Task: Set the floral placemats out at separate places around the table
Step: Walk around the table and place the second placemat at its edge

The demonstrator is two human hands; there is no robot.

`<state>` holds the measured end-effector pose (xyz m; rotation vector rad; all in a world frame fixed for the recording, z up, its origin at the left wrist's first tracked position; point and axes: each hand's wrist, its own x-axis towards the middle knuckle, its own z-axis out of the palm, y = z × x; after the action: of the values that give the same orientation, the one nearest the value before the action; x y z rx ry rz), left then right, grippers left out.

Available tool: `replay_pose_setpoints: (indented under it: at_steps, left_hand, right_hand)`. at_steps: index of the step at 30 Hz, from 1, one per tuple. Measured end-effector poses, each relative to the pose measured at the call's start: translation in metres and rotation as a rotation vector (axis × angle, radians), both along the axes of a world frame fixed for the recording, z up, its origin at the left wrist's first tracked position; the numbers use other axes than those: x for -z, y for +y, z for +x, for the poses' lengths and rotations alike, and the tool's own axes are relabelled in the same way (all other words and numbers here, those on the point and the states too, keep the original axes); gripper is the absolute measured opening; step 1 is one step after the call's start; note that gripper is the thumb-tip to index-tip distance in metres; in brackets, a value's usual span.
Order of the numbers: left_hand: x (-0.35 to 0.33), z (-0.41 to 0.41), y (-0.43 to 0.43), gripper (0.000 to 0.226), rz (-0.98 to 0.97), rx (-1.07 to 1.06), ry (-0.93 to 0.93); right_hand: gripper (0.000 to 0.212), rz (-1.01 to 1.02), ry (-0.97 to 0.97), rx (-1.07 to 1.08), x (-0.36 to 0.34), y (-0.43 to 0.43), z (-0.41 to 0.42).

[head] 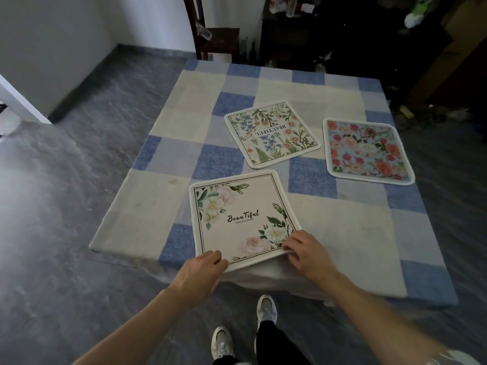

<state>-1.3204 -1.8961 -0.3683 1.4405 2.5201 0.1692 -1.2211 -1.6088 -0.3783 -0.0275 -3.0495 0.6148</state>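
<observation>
Three floral placemats lie on the blue-and-cream checked tablecloth (342, 233). The pale pink mat (242, 217), printed "Beautiful" with white flowers, sits at the near edge. My left hand (203, 272) pinches its near left corner. Its near right corner is gripped by my right hand (307, 251), which lifts that edge slightly off the cloth. A mat with blue and orange wildflowers (271, 134) lies tilted at the table's middle, text upside down. A light blue mat with red and pink roses (367, 151) lies at the right side.
A dark wooden chair (210, 35) stands at the table's far side. Dark shelves with clutter (355, 35) fill the back right. Grey stone floor (66, 206) spreads to the left. My feet in grey sneakers (266, 312) stand close to the near table edge.
</observation>
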Motion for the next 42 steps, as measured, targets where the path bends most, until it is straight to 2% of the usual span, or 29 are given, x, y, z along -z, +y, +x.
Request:
replay_pose_setpoints:
  at_steps: [9,17,24,28,32,38,42]
  left_hand:
    - [-0.003,-0.01,0.017,0.048,-0.07,0.077,0.115]
    - [-0.011,-0.021,0.06,0.026,0.117,0.131,0.192]
    - [-0.011,-0.033,0.061,0.022,0.183,0.107,0.187]
    - [-0.004,-0.034,0.054,0.023,0.09,0.081,0.139]
    - [0.012,-0.032,0.05,0.008,0.001,0.031,0.06]
    - [0.032,-0.035,0.036,0.023,0.034,-0.063,-0.192]
    - [0.036,-0.04,0.029,0.031,0.109,-0.161,-0.232]
  right_hand:
    - [0.014,0.018,-0.052,0.133,-0.002,-0.004,0.015]
    - [0.015,-0.008,-0.047,0.346,-0.003,0.01,0.047]
    - [0.016,-0.015,-0.051,0.368,-0.002,0.007,0.042]
    - [0.016,-0.03,-0.092,0.38,0.007,-0.002,0.043]
    - [0.018,-0.036,-0.097,0.415,0.015,-0.004,0.049]
    - [0.026,-0.002,-0.096,0.427,0.023,-0.001,0.059]
    - [0.044,-0.01,-0.098,0.466,0.025,0.009,0.06]
